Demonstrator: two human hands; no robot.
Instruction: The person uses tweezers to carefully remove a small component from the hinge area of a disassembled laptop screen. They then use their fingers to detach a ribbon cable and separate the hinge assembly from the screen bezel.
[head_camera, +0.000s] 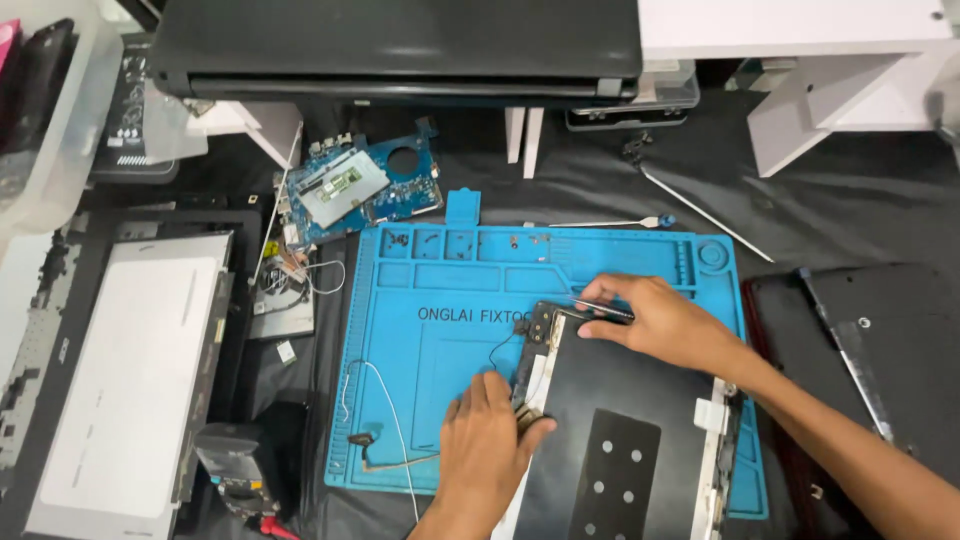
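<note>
Cluttered repair tabletop (850, 200) under dark wrinkled cloth, white furniture legs at the far edge. One blue rubbery work mat (440, 300), rectangular, with small moulded compartments along its far rim, lies at centre. On its right half sits one black laptop lid shell (590, 400), flat and matte; its long axis runs from the near edge away toward the far side, tilted slightly left, and its hinge corner (540, 325) points to the mat's middle. A silvery strip edges its right side, and a black patch with five pale dots sits near its near end. Left hand (490, 440) lies palm down at the shell's left edge, thumb and fingers pinched closed on that edge. Right hand (660, 320) comes in from the right, fingers closed around a thin dark tool (600, 307) lying roughly left to right, tip close to the hinge corner. One thin white wire (385, 400) and one dark cable curl across the mat left of the shell. One blue circuit board (365, 190) lies beyond the mat's far left corner. One pale screen panel (140, 370) rests at far left in a black frame. One closed black laptop (400, 45) sits at the far edge. A metal spudger (600, 223) lies just past the mat.
</note>
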